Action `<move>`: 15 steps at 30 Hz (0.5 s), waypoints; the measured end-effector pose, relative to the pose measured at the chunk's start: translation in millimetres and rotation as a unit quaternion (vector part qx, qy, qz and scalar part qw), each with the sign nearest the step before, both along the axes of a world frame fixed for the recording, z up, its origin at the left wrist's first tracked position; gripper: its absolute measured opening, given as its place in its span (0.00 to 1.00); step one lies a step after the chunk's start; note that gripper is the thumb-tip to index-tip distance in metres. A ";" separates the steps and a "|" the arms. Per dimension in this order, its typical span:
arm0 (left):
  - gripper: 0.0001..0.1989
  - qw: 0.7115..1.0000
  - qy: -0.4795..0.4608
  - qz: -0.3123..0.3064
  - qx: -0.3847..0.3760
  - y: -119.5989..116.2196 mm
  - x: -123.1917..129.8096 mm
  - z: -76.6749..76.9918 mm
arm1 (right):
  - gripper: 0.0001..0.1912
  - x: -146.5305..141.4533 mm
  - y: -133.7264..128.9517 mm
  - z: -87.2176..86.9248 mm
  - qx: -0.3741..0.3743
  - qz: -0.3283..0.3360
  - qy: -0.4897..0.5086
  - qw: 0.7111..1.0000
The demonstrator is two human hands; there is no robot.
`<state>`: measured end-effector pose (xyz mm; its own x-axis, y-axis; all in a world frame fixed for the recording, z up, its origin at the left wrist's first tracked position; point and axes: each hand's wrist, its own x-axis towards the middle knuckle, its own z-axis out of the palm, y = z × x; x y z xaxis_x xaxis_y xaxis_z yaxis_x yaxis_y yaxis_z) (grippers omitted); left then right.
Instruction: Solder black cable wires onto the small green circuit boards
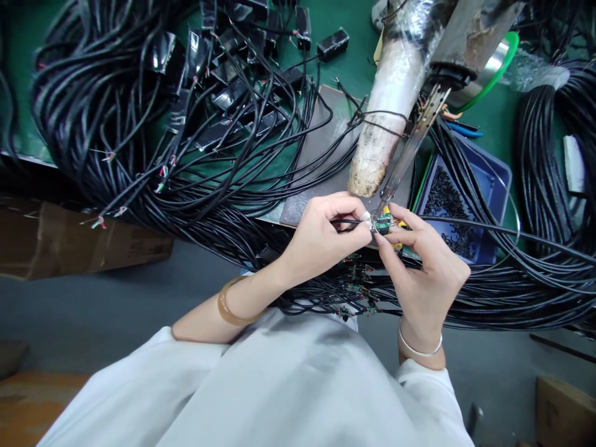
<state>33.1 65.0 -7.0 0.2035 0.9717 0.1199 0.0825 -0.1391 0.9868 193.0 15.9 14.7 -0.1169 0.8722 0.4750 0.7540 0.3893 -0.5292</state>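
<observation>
Head view: small green circuit board

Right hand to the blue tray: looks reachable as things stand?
Probably not while occupied: the right hand is close to the blue tray, but it pinches the green circuit board, and black cables cross over part of the tray.

Bright, even light on fingers near centre; white glare on black-wrapped blocks toward eleven o'clock; floor dim toward eight o'clock; outer edges soft, stretched.
</observation>
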 end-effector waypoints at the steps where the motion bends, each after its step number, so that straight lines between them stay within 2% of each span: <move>1: 0.07 1.000 0.003 0.002 0.004 0.1 -0.6 0.5 | 0.07 0.0 -0.3 0.3 0.001 0.002 -0.001 1.000; 10: 0.06 0.999 0.016 -0.041 -0.029 0.1 -5.0 -1.4 | 0.07 -3.5 -5.6 -4.1 -0.025 -0.009 -0.016 1.000; 15: 0.06 0.997 -0.003 -0.072 -0.022 -12.9 -3.9 -3.3 | 0.05 6.4 -11.5 -9.0 -0.035 -0.016 -0.020 0.999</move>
